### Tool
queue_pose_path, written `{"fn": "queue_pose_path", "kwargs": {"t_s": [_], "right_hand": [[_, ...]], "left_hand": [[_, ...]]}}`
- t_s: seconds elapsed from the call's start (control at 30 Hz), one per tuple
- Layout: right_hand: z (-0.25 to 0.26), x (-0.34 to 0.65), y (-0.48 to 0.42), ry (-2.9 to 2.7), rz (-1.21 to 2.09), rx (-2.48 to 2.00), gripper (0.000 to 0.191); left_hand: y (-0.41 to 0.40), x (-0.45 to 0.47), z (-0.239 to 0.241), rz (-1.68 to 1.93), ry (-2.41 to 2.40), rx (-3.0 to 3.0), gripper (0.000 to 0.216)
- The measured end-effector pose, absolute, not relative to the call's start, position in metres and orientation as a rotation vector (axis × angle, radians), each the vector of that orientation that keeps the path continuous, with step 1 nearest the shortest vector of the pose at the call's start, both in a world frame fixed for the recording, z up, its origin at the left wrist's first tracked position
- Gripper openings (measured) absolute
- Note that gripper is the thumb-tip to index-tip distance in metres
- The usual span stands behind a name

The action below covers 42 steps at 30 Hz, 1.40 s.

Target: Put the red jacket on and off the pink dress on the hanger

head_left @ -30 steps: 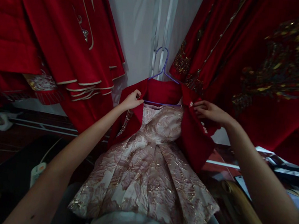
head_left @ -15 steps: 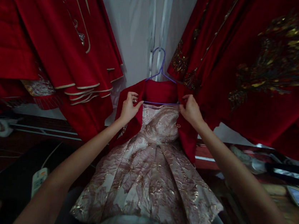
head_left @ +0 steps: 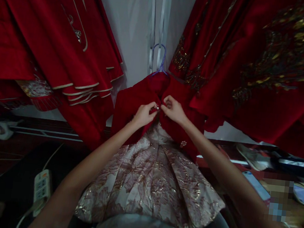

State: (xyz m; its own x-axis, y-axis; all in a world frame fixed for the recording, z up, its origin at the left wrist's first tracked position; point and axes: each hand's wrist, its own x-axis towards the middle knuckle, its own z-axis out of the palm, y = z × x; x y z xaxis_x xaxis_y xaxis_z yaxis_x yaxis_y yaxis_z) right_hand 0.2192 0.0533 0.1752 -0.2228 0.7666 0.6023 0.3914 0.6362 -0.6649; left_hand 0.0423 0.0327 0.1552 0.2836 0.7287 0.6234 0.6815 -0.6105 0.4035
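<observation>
Head view, looking down both bare forearms, and everything meets at one spot: the left hand [head_left: 144, 115] and the right hand [head_left: 173, 110] are fingertip to fingertip at the chest of a small red jacket [head_left: 126, 107]. It hangs on a blue hanger [head_left: 159, 58] against the pale far wall [head_left: 134, 24]. Each hand is closed in a pinch on its own front edge of the jacket, and the two edges are drawn together between them. A small pale button [head_left: 157, 107] shows right at the left fingertips, touching them. The opening runs far to near, from the collar down toward the person, so the hands work across it, one from either side, neither nearer than the other. Both arms are stretched long and converge, wrists slightly raised, knuckles up. Below the hands the jacket fronts part again over a pink-and-gold brocade dress [head_left: 150, 179], whose skirt flares out toward the near edge. A second button [head_left: 183, 144] sits lower on the right front, apart from both hands. Big red embroidered robes hang on the left [head_left: 40, 35] and on the right [head_left: 256, 67]. A white power strip [head_left: 42, 187] lies near left on the dark floor, and a phone [head_left: 256, 184] lies out to the right.
</observation>
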Motion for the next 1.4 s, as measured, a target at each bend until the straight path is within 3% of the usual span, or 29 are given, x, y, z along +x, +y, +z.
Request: {"fn": "queue_pose_path", "kwargs": {"t_s": [0.2, 0.4, 0.9, 1.4], "right_hand": [[0.157, 0.204, 0.043, -1.794, 0.834, -0.777, 0.023], [0.154, 0.214, 0.040, -1.733, 0.997, -0.623, 0.029], [0.167, 0.213, 0.031, -1.871, 0.610, -0.726, 0.024], [0.166, 0.216, 0.036, -1.832, 0.672, -0.744, 0.035]], "left_hand": [[0.015, 0.040, 0.150, 1.259, 1.384, 2.403, 0.010], [0.017, 0.034, 0.160, 1.182, 1.424, 2.463, 0.014], [0.015, 0.035, 0.182, 0.846, 1.401, 2.745, 0.022], [0.022, 0.036, 0.185, 0.800, 1.383, 2.852, 0.021]]}}
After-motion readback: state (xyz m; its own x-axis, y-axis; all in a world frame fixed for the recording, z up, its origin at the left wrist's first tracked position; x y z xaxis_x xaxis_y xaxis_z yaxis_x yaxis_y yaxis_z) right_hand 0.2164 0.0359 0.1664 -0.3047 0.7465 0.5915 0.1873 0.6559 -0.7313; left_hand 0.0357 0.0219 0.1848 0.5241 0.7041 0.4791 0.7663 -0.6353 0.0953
